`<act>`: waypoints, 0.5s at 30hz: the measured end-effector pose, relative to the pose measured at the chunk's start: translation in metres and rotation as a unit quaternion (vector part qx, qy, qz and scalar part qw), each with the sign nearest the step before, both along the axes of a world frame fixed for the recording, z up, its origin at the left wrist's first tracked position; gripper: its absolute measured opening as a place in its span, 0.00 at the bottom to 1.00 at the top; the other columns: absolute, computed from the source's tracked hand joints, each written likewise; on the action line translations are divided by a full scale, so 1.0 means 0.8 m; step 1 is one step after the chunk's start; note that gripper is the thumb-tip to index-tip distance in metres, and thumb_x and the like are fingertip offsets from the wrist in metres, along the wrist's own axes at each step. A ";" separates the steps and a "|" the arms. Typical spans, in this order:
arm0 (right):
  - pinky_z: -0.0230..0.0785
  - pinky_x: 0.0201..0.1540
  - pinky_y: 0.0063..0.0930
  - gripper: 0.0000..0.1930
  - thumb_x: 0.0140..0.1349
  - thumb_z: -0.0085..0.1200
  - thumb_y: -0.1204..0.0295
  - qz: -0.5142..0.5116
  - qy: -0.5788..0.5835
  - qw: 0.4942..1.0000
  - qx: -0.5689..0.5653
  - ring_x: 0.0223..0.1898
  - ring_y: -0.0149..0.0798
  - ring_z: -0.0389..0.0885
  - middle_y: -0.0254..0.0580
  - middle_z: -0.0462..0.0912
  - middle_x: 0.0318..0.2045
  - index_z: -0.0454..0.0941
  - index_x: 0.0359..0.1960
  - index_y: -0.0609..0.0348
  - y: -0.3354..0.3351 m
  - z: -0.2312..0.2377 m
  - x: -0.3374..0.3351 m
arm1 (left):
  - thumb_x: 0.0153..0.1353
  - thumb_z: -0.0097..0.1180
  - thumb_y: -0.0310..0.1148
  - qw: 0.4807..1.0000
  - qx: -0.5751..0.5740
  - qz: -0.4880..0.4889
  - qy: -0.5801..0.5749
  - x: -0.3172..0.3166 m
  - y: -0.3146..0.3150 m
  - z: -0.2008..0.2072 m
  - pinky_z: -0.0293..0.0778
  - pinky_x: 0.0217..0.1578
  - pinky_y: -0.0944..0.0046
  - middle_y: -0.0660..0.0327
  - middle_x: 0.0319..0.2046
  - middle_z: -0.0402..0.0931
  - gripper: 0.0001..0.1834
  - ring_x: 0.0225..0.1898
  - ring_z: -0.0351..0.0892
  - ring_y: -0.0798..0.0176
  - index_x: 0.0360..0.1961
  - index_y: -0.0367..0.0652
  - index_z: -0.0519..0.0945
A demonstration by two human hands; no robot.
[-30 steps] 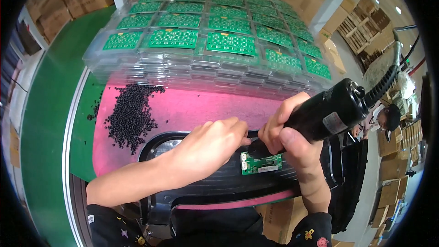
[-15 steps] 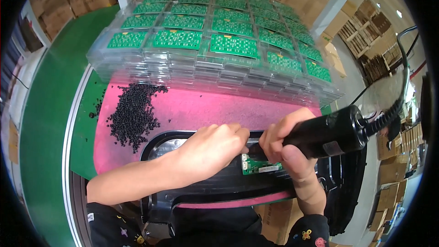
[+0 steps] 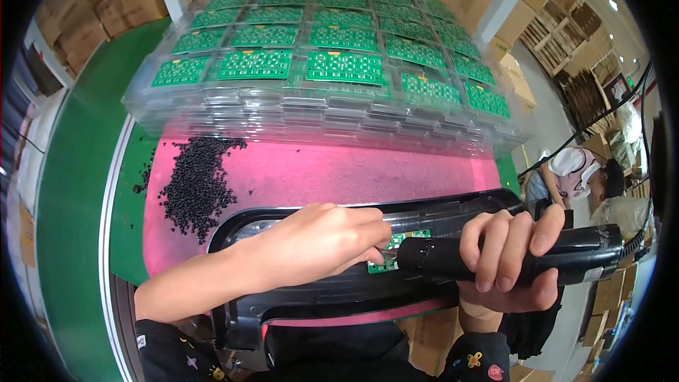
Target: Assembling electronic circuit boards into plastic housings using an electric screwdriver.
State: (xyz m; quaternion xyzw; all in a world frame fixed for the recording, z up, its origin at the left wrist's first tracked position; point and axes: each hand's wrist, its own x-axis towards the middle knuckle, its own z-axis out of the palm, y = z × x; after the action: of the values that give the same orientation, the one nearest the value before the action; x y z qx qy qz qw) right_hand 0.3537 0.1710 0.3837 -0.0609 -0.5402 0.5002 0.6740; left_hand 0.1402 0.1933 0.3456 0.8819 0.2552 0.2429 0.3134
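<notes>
Right hand (image 3: 511, 255): fingers are wrapped over a black powered screwdriver (image 3: 437, 260), right of centre in the frame; the grip is firm around the barrel. The tool lies nearly level, its nose toward the left. Left hand (image 3: 343, 235): centre of the frame, fingers curled, the tips drawn close together beside the tool's nose. Whether they pinch the bit or a small part cannot be told.

Handling, as judged: the screwdriver is likely the heaviest item here, stiff and smooth, with a corded tail that may drag; the mid-barrel is the sound place to hold. The green circuit board (image 3: 406, 238) below the fingertips should be light, rigid and fragile; take it by its edges, clear of the components. The black plastic housing (image 3: 304, 304), lower centre, appears light for its breadth, fairly stiff and somewhat slick; its raised rim offers the best hold.

Appearance: the screwdriver is cylindrical, with a ringed collar at the nose. The board is small, rectangular and partly covered by hand and tool. The housing is long, shallow and round-cornered, and rests on a pink mat (image 3: 318, 170). Small black pieces (image 3: 196, 185), probably screws, lie heaped at left. Stacked clear trays (image 3: 247, 117) fill the upper centre, bearing rows of green boards (image 3: 345, 66).
</notes>
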 end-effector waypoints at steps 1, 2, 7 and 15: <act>0.64 0.20 0.20 0.14 0.64 0.54 0.61 0.000 0.004 1.000 0.008 0.13 0.24 0.71 0.26 0.73 0.16 0.63 0.40 0.51 -0.001 0.000 0.000 | 0.61 0.61 0.37 1.000 0.010 0.002 0.005 0.000 -0.001 0.001 0.75 0.28 0.52 0.56 0.31 0.75 0.13 0.31 0.79 0.47 0.36 0.38 0.76; 0.64 0.20 0.19 0.14 0.63 0.55 0.62 -0.007 0.024 1.000 0.017 0.13 0.24 0.72 0.27 0.74 0.15 0.63 0.39 0.51 0.000 -0.003 -0.002 | 0.60 0.62 0.37 1.000 0.020 0.005 0.011 0.001 -0.001 0.001 0.75 0.28 0.53 0.57 0.31 0.75 0.13 0.31 0.79 0.48 0.35 0.38 0.76; 0.65 0.18 0.21 0.13 0.63 0.56 0.62 0.004 0.009 1.000 0.000 0.11 0.25 0.72 0.27 0.74 0.14 0.65 0.39 0.52 -0.004 0.002 0.000 | 0.59 0.63 0.36 0.999 0.034 -0.035 -0.013 0.000 0.004 0.002 0.76 0.29 0.55 0.58 0.30 0.75 0.12 0.33 0.80 0.53 0.34 0.39 0.76; 0.64 0.21 0.28 0.18 0.58 0.65 0.63 0.077 -0.089 0.981 -0.153 0.13 0.31 0.69 0.31 0.70 0.15 0.67 0.38 0.55 -0.014 0.001 -0.001 | 0.54 0.67 0.29 0.997 0.049 0.020 -0.048 0.001 0.003 0.005 0.77 0.32 0.58 0.57 0.31 0.78 0.09 0.33 0.80 0.53 0.32 0.37 0.80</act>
State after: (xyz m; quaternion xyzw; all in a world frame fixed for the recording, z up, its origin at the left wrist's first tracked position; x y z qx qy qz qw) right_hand 0.3530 0.1601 0.3845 -0.1654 -0.5184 0.6199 0.5654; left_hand 0.1412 0.1958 0.3497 0.8781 0.2457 0.3034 0.2766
